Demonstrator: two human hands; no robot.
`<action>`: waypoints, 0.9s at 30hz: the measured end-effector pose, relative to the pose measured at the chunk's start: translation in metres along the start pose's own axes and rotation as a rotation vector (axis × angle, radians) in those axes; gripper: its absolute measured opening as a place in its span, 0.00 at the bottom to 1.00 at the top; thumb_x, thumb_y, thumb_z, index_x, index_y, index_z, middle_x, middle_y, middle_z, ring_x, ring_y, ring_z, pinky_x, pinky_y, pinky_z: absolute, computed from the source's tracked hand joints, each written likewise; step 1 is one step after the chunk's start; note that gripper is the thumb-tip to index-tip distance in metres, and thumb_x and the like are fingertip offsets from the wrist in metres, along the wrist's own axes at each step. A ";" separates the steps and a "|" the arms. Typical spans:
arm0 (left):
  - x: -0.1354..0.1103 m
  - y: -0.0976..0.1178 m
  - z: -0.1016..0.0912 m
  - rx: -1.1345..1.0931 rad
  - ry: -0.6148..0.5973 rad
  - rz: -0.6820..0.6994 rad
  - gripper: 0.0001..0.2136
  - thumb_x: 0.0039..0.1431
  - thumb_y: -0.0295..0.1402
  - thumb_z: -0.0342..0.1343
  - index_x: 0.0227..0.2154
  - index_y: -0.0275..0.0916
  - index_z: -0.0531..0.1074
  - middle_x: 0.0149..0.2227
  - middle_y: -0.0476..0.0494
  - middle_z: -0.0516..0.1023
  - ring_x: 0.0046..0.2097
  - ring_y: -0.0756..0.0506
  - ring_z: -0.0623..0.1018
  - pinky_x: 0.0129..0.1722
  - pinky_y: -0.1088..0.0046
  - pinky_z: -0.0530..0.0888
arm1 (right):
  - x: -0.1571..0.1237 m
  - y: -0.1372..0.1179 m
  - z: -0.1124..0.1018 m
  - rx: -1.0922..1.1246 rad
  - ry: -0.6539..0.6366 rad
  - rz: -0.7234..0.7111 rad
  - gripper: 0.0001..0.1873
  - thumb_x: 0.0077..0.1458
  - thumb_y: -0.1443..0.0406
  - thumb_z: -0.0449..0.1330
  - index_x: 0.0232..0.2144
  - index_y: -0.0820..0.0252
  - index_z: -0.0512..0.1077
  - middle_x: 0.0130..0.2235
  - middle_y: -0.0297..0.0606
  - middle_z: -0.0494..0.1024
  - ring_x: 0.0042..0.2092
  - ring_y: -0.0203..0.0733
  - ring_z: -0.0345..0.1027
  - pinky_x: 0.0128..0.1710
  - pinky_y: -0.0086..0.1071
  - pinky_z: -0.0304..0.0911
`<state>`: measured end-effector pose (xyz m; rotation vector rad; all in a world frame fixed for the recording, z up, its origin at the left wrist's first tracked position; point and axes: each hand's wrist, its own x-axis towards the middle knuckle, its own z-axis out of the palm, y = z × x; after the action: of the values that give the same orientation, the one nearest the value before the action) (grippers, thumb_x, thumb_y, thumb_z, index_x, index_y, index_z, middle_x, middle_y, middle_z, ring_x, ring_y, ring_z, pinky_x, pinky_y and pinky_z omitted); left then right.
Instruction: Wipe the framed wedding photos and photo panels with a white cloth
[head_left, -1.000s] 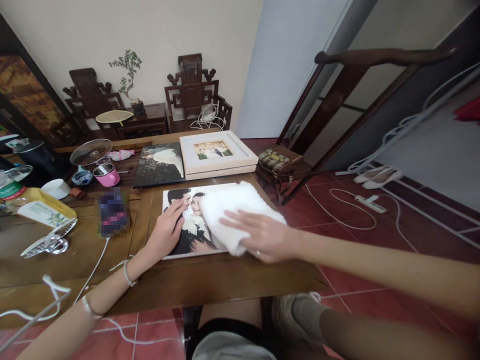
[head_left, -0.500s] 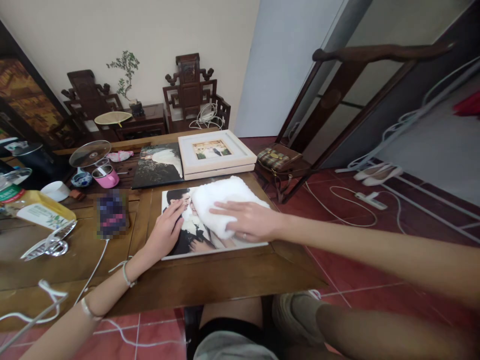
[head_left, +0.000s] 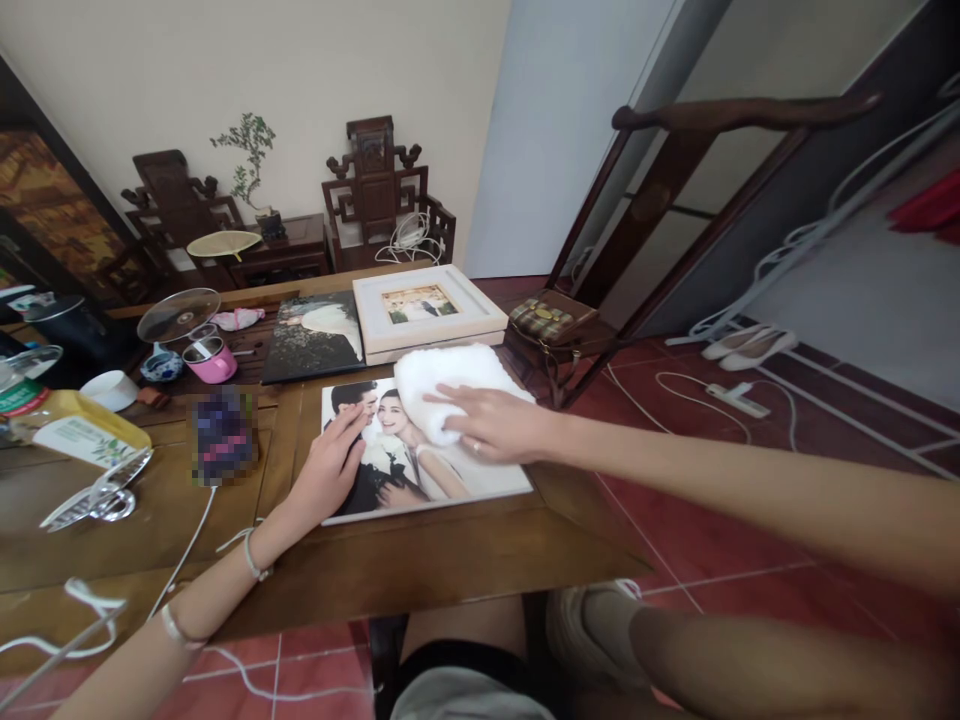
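A large glossy photo print (head_left: 480, 478) of a couple lies flat on the wooden table (head_left: 420, 560). My left hand (head_left: 328, 470) rests on its left edge, fingers stretched flat. My right hand (head_left: 489, 422) presses a folded white towel (head_left: 442, 372) down on the print's far right part, fingers spread over the cloth. The towel covers the print's upper right corner.
Behind the print lie a dark photo panel (head_left: 315, 335) and a white framed photo (head_left: 424, 308). At the left stand a pink cup (head_left: 212, 360), a small fan (head_left: 178, 314), a yellow bottle (head_left: 75, 430) and white cables (head_left: 180, 545). A dark wooden chair (head_left: 675, 210) stands on the right.
My right hand has slid the towel from the print's near right area up and away to its far right corner, uncovering the faces and lower right. My left hand stayed put.
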<state>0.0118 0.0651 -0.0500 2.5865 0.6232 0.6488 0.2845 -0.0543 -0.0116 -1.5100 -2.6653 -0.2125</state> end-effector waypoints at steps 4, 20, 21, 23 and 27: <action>-0.001 -0.001 0.002 0.001 0.011 -0.019 0.20 0.68 0.34 0.43 0.59 0.39 0.66 0.64 0.36 0.65 0.66 0.39 0.61 0.65 0.52 0.58 | -0.033 -0.034 0.006 -0.056 0.190 -0.234 0.09 0.51 0.66 0.56 0.33 0.64 0.75 0.55 0.64 0.71 0.56 0.64 0.66 0.43 0.50 0.69; 0.000 -0.006 0.003 0.033 0.009 0.033 0.20 0.68 0.33 0.43 0.60 0.39 0.65 0.64 0.36 0.65 0.66 0.39 0.61 0.65 0.53 0.60 | -0.003 -0.047 -0.004 -0.041 0.066 -0.263 0.11 0.52 0.66 0.59 0.39 0.59 0.75 0.60 0.55 0.68 0.59 0.58 0.63 0.49 0.47 0.67; 0.000 -0.006 0.003 0.034 0.012 0.035 0.20 0.68 0.33 0.43 0.60 0.38 0.65 0.63 0.36 0.65 0.66 0.39 0.61 0.65 0.52 0.60 | 0.003 -0.039 -0.004 -0.036 0.055 -0.234 0.11 0.54 0.67 0.58 0.41 0.59 0.75 0.60 0.54 0.67 0.60 0.57 0.62 0.51 0.47 0.66; 0.000 -0.005 0.003 0.034 0.015 0.036 0.20 0.68 0.33 0.43 0.59 0.37 0.65 0.63 0.35 0.65 0.66 0.39 0.61 0.65 0.52 0.60 | 0.014 -0.023 -0.005 -0.024 0.036 -0.179 0.12 0.56 0.68 0.56 0.43 0.61 0.74 0.61 0.53 0.66 0.61 0.56 0.60 0.55 0.49 0.62; -0.001 -0.005 0.002 0.030 0.006 0.033 0.20 0.68 0.33 0.43 0.60 0.39 0.64 0.64 0.36 0.65 0.66 0.39 0.61 0.64 0.52 0.60 | 0.035 0.002 -0.004 0.007 -0.009 -0.084 0.15 0.58 0.70 0.54 0.47 0.66 0.71 0.59 0.59 0.66 0.62 0.58 0.58 0.57 0.52 0.59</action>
<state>0.0110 0.0680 -0.0543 2.6288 0.5982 0.6623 0.2679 -0.0239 -0.0030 -1.4025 -2.7361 -0.2018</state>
